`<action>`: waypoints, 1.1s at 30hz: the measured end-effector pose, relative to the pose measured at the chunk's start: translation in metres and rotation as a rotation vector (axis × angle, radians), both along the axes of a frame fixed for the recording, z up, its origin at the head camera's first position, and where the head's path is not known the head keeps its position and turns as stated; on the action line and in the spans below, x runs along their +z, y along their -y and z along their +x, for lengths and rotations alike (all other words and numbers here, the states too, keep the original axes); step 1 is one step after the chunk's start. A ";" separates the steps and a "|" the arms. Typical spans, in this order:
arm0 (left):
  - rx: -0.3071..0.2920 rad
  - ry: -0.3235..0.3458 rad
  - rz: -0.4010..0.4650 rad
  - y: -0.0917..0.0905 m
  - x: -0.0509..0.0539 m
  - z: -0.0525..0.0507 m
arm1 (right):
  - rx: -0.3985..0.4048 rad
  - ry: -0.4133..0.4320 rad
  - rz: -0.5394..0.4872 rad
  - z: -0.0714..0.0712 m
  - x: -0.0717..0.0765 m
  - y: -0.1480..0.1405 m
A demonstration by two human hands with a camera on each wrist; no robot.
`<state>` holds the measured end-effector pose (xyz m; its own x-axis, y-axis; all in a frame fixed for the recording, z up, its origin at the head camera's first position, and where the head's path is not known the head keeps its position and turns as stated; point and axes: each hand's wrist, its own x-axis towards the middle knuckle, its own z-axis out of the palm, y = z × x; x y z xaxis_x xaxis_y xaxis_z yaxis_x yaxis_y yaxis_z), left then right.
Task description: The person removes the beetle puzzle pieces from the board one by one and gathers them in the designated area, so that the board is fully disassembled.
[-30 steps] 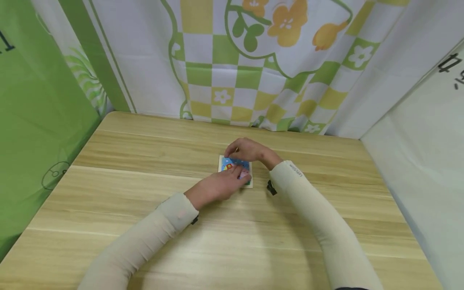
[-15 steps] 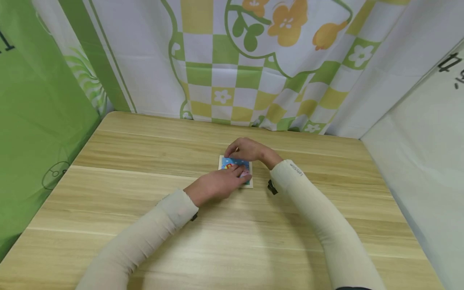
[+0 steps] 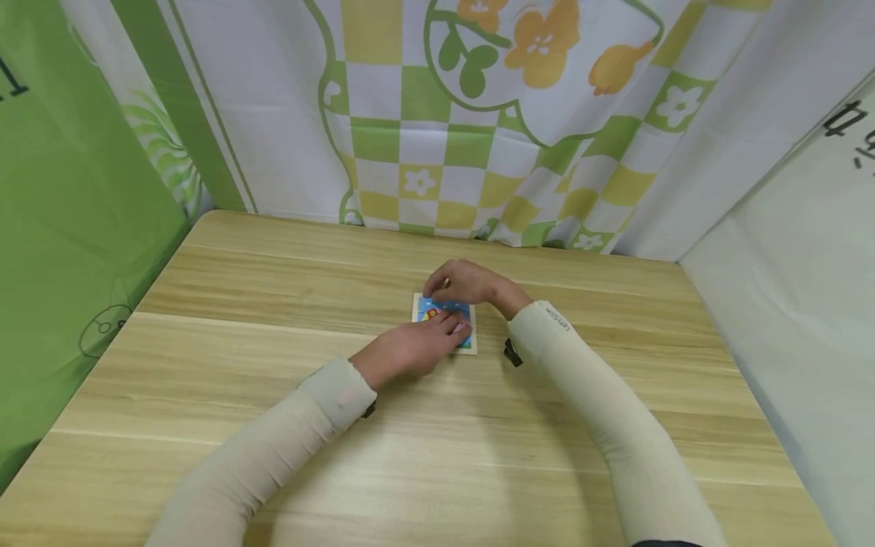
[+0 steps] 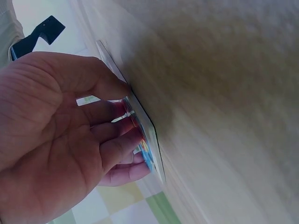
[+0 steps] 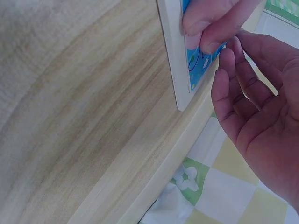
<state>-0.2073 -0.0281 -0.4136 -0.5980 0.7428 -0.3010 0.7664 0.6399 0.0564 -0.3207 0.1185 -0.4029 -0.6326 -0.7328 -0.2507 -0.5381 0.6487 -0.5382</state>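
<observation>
Board (image 5: 177,58) with a pale border lies flat on the wooden table (image 3: 437,456), toward the far edge, beneath both hands. Its picture (image 5: 198,70) is mostly blue, with red, yellow and pink parts; the hands cover much of it.

The left hand (image 3: 413,346) reaches in from the near left side. Its fingers lie fairly straight, with small gaps between some of them, and their tips rest on the picture. The thumb is at the near rim, touching or just beside it.

The right hand (image 3: 472,282) arches over the far right corner. Its fingers bend loosely toward the far rim, and the thumb comes close to the index fingertip. The left hand partly hides that spot in the right wrist view, so I cannot tell whether they pinch anything.

A pale sleeve (image 3: 273,448) covers the left arm and another sleeve (image 3: 608,410) the right, with a black clip (image 3: 512,353) below the right cuff. Behind the table hangs a checked, flowered curtain (image 3: 420,129); green cloth (image 3: 68,228) hangs at the left and white cloth (image 3: 786,243) at the right.
</observation>
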 end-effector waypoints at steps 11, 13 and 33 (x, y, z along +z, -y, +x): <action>0.050 0.066 0.003 -0.001 -0.001 -0.002 | 0.005 -0.016 -0.026 0.000 -0.002 0.001; 0.047 0.066 -0.002 -0.001 0.000 -0.002 | 0.002 -0.017 -0.029 0.000 -0.002 0.001; 0.100 0.065 0.048 -0.004 -0.004 0.001 | -0.001 -0.058 0.019 -0.002 -0.003 0.003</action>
